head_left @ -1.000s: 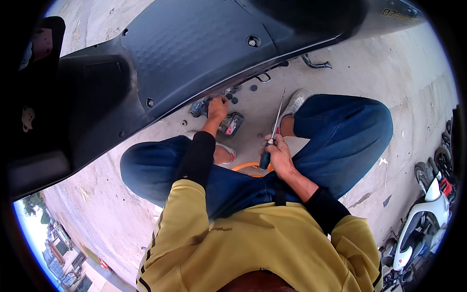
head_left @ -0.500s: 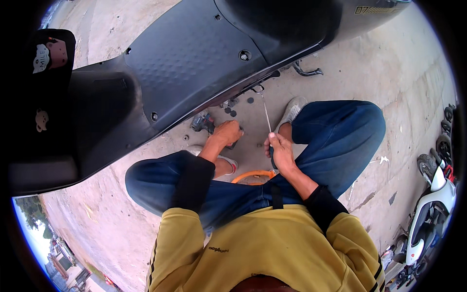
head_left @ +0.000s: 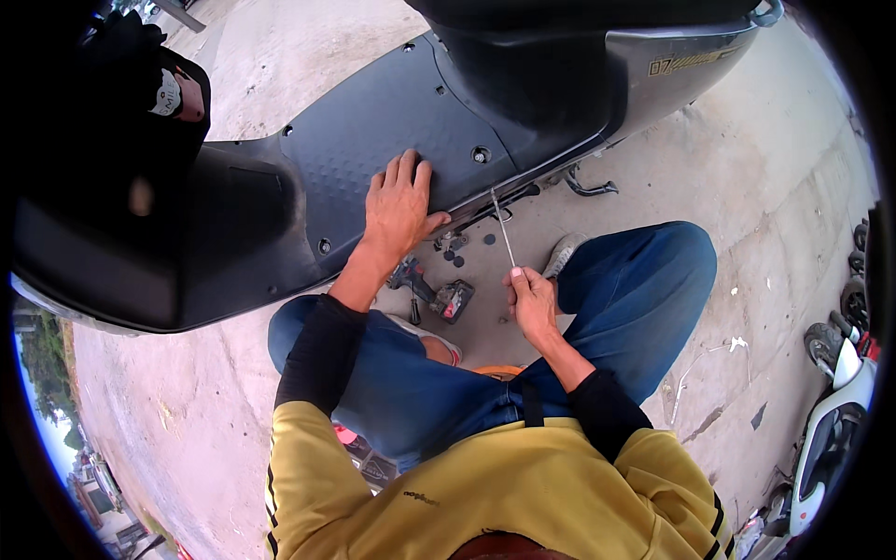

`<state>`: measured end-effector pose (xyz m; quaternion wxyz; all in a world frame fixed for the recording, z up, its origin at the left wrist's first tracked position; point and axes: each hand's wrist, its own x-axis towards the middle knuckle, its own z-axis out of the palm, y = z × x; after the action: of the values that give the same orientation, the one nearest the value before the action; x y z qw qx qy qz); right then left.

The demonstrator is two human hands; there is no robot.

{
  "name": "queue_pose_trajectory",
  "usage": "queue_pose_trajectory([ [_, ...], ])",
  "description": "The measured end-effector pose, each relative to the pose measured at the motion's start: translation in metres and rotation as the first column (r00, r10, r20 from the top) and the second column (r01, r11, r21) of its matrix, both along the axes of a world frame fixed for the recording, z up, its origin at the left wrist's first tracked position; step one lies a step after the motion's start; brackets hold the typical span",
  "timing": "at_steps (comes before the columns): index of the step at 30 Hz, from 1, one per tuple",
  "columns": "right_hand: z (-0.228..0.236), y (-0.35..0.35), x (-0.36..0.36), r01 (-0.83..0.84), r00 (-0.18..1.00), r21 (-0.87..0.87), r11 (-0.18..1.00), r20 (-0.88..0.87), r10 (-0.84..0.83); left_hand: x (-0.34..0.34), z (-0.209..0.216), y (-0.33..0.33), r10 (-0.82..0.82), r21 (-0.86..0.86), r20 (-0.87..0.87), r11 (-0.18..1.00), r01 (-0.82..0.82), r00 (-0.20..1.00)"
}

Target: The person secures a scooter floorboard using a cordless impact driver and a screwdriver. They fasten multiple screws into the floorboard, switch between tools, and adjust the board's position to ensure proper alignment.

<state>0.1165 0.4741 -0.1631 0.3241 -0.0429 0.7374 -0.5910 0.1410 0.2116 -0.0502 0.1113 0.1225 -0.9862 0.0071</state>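
Note:
The dark grey footboard (head_left: 359, 177) of a scooter stretches across in front of me. My left hand (head_left: 397, 210) lies on its near edge, fingers stretched over the top and thumb out to the right. My right hand (head_left: 534, 299) is closed round the handle of a long thin screwdriver (head_left: 508, 241); its handle is hidden in my fist. The screwdriver's tip touches or nearly touches the lower side edge of the footboard. Below my left hand, a cordless drill (head_left: 422, 287) with its battery pack lies on the ground by my foot.
Several dark round pieces (head_left: 458, 261) lie on the ground under the footboard. Bolts sit in recesses of the footboard, one bolt (head_left: 481, 156) near the seat base. A kickstand (head_left: 590, 184) sticks out beneath. Other scooters (head_left: 835, 420) stand at the far right. An orange object (head_left: 499, 371) shows between my legs.
My left hand has left the drill, which now lies on the ground, and has risen to the footboard. The screwdriver's tip has moved up to the footboard's side edge.

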Motion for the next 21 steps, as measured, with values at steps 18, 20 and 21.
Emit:
queue_pose_trajectory([
  [18, 0.069, -0.064, -0.084, 0.175, 0.960, -0.245, 0.954, -0.172, -0.220, 0.001, -0.015, 0.003, -0.158, -0.137, -0.199, 0.982, 0.132, 0.967],
  [20, 0.104, -0.082, -0.111, 0.077, 0.991, -0.307, 0.949, -0.084, -0.108, -0.005, -0.011, 0.005, -0.162, -0.128, -0.229, 0.983, 0.136, 0.960],
  [21, 0.112, -0.088, -0.122, -0.002, 0.999, -0.289, 0.957, -0.045, -0.011, -0.006, -0.011, 0.006, -0.164, -0.118, -0.235, 0.983, 0.139, 0.958],
])
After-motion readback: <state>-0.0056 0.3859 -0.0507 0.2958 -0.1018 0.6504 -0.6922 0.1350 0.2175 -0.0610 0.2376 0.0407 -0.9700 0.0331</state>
